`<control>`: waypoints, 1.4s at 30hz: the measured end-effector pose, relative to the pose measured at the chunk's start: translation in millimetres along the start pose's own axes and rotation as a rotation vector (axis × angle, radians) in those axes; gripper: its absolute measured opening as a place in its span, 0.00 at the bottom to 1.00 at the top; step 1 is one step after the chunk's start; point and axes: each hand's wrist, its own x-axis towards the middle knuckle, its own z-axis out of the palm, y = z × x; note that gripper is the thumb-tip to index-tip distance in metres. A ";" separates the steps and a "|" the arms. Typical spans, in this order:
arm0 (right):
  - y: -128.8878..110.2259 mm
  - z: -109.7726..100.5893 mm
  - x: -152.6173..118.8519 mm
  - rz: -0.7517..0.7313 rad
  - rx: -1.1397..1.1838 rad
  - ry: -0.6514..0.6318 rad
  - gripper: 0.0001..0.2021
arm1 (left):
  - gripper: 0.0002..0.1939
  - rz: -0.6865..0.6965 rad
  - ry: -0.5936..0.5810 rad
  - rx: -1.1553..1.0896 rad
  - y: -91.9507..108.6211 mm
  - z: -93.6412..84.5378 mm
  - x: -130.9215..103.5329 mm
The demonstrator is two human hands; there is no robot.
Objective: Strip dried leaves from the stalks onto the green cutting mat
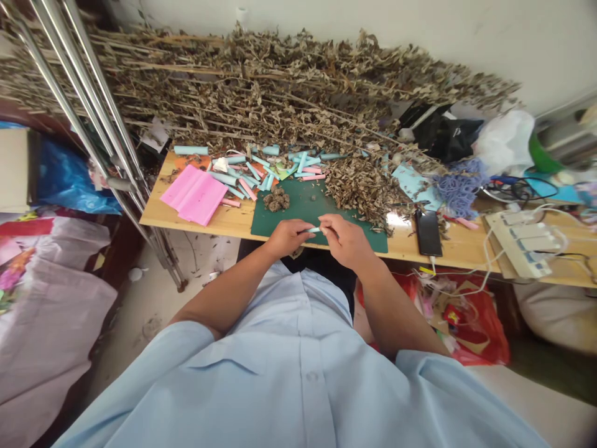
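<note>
Between my two hands is a small light-blue paper roll (314, 229), over the front edge of a green mat (303, 199). My left hand (290, 238) pinches its left end, and my right hand (342, 239) has its fingers closed on the right end. A clump of crushed dry leaves (277, 200) sits on the mat just beyond my left hand. Behind my right hand lies a larger pile of dry leaves (364, 186). Several blue and pink paper rolls (261, 168) are heaped at the mat's back left.
Pink paper sheets (194, 194) lie on the wooden table (242, 219) at left. To the right are a black phone (428, 233), purple string (461, 185) and a power strip (520, 242). Long dried stalks (261, 87) span the back; metal poles (96, 118) stand at left.
</note>
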 end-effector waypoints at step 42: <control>69.3 41.9 86.7 0.260 -0.018 0.165 0.08 | 0.09 -0.115 0.043 -0.048 7.7 -4.5 1.7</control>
